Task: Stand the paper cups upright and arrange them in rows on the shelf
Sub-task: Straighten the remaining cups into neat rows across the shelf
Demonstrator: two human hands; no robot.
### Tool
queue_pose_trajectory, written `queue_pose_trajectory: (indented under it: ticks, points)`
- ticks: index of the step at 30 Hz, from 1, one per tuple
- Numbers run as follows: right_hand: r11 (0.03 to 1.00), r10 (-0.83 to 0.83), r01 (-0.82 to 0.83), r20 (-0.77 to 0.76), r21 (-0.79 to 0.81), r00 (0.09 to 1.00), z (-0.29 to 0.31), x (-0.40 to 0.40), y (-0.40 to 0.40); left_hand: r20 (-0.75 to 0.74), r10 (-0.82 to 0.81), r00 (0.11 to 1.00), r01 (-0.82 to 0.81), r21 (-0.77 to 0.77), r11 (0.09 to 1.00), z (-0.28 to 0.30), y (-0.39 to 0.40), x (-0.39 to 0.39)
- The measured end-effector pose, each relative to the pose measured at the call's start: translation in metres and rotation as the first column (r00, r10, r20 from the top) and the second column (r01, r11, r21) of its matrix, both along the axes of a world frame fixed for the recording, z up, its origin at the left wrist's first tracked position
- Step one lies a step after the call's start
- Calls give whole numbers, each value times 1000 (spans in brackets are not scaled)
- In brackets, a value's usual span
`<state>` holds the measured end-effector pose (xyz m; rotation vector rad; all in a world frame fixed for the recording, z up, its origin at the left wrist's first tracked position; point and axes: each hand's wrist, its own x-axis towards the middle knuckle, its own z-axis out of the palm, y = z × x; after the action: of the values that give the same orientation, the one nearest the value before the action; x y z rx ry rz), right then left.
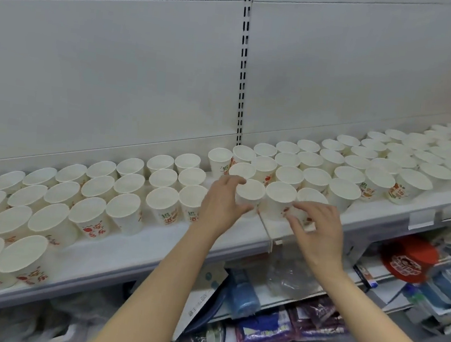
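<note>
1. Paper cups [122, 188]: white, with red and green print on their sides, standing upright with mouths up across the full width of the shelf [155, 243]. They are set in rows running from the near left to the far right.
2. Left group: rows about four deep, tightly packed and mostly touching, from the left edge up to the middle of the shelf.
3. Right group: similar rows from the middle to the far right end, where the cups blur together and cannot be counted.
4. Front cup at the middle [249, 194]: upright, near the front edge of the shelf. The left hand [222, 205] grasps it, with the fingers curled round its far side at the rim and the thumb on its near side.
5. Neighbouring cup [279, 200]: upright, just right of the held cup and touching it.
6. Third front cup [311, 200]: upright, further right. The right hand [314, 233] is at its near side with fingers bent and spread; fingertips touch or nearly touch the cup wall, but a firm grasp cannot be confirmed.
7. Back panel [117, 76]: plain grey-white, with a slotted upright [244, 61] behind the middle of the shelf.
8. Lower shelf [303, 296]: packaged goods, a red round item [409, 262] at the right, and clear plastic wrapping.
</note>
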<state>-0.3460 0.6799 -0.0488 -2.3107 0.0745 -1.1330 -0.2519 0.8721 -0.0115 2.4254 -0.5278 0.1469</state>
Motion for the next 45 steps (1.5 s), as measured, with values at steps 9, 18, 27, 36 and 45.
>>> queue_pose_trajectory:
  ticks: [9,18,27,36,45]
  points:
    - [995,20,-6,-138,101,990,-9,-7,-61,-8,186,983,-185,-136,973,-11,-19,1]
    - [993,101,-112,-203,-45,974,-9,8,-83,-155,138,978,-190,-407,893,-5,22,-40]
    - [983,182,-180,66,-38,981,21,-31,-14,-245,123,962,-233,-492,839,-11,88,-91]
    - [852,516,-509,-37,124,856,15,-16,150,-275,338,900,-433,-475,766,0,205,-112]
    - [815,579,-580,-79,13,811,7,32,241,-73,275,959,-275,13,961,16,279,-85]
